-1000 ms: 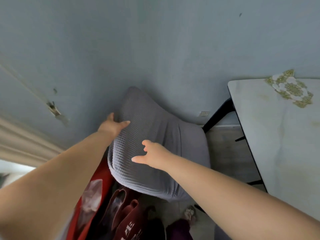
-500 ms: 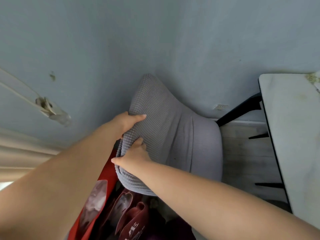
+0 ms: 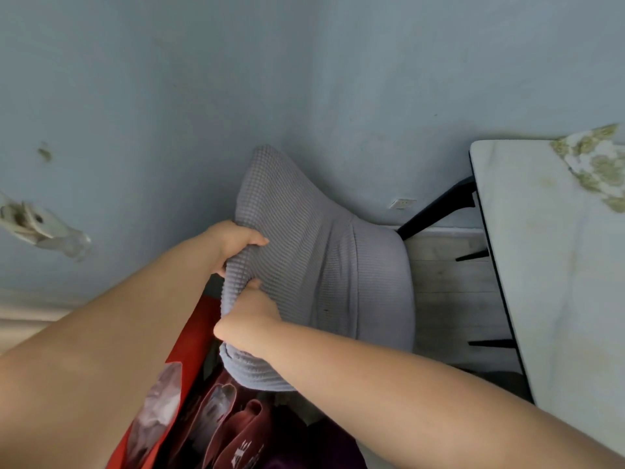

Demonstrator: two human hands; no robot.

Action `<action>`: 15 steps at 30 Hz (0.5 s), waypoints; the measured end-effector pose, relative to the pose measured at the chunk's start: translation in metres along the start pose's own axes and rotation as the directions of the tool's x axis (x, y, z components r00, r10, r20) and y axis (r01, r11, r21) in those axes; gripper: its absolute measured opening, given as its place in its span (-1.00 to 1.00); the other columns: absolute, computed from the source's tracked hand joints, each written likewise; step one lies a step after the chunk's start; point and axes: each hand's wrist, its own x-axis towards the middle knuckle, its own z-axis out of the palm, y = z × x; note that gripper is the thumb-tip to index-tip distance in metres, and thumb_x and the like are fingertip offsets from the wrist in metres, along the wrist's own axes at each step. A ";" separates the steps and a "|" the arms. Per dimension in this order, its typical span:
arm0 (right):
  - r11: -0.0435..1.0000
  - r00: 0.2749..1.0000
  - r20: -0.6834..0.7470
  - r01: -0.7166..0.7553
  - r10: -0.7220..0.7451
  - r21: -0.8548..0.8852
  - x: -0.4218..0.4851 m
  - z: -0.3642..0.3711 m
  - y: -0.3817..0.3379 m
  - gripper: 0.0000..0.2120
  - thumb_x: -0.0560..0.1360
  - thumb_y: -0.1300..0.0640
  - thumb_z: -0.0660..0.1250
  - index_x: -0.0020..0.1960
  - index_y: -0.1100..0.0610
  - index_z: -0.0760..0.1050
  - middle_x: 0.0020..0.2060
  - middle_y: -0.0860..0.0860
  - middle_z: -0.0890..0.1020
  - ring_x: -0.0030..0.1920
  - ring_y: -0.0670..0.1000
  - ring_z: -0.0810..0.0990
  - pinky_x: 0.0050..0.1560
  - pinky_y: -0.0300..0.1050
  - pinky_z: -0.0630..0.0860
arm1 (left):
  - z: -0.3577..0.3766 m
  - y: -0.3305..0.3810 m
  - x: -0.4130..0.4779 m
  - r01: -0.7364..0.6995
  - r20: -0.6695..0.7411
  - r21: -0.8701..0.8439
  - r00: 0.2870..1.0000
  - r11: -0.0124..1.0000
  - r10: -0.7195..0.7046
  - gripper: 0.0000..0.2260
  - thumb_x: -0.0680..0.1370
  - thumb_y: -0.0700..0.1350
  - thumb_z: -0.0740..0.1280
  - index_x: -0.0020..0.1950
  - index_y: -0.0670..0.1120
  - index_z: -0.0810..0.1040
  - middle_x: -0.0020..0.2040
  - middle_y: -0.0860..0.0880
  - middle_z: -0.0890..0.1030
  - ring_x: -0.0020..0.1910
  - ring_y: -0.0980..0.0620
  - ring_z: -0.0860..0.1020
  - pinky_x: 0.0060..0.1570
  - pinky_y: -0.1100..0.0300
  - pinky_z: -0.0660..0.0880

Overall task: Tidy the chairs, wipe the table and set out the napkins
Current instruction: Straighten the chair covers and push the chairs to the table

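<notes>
at chair (image 3: 321, 265) backrest | left hand (image 3: 233, 243), right hand (image 3: 250, 319) both clamped on cover | grip unchanged, table (image 3: 558, 265) edged back into view

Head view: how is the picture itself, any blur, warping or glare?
Head view: strong wide-angle warp, the table edge leans and the forearms balloon near the bottom; soft, even light, no glare; both hands' grip on the chair back reads clearly, left hand, right hand; corners look smeared.

Both hands gripping grey chair (image 3: 314, 265) backrest, white table (image 3: 558, 265) right
</notes>
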 end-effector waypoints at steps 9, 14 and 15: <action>0.993 0.997 -0.045 0.060 -0.065 -0.102 -0.064 -0.064 0.062 -0.46 0.40 0.19 0.44 0.32 0.22 0.35 0.21 0.11 0.51 0.22 0.14 0.51 0.16 -0.05 0.52 | 0.047 0.015 -0.031 -0.068 0.105 0.024 0.992 0.997 0.065 -0.53 0.45 -0.24 0.40 0.33 -0.12 0.38 0.08 -0.19 0.59 0.00 -0.20 0.60 -0.07 -0.21 0.58; 0.974 0.989 -0.109 0.078 -0.103 -0.215 -0.088 -0.075 0.089 -0.64 0.41 0.17 0.44 0.17 0.23 0.50 0.07 0.12 0.60 0.07 0.13 0.60 0.02 -0.03 0.59 | 0.067 0.012 -0.040 -0.137 0.189 0.095 0.975 0.986 0.117 -0.66 0.46 -0.34 0.32 0.23 -0.22 0.44 0.09 -0.27 0.61 0.04 -0.26 0.61 0.02 -0.26 0.55; 0.969 0.987 -0.110 0.087 -0.115 -0.231 -0.090 -0.075 0.091 -0.64 0.42 0.16 0.43 0.17 0.23 0.50 0.07 0.13 0.60 0.07 0.14 0.60 0.01 -0.04 0.59 | 0.068 0.010 -0.041 -0.145 0.197 0.095 0.973 0.985 0.125 -0.67 0.47 -0.34 0.32 0.22 -0.21 0.44 0.09 -0.27 0.61 0.04 -0.26 0.61 0.04 -0.25 0.54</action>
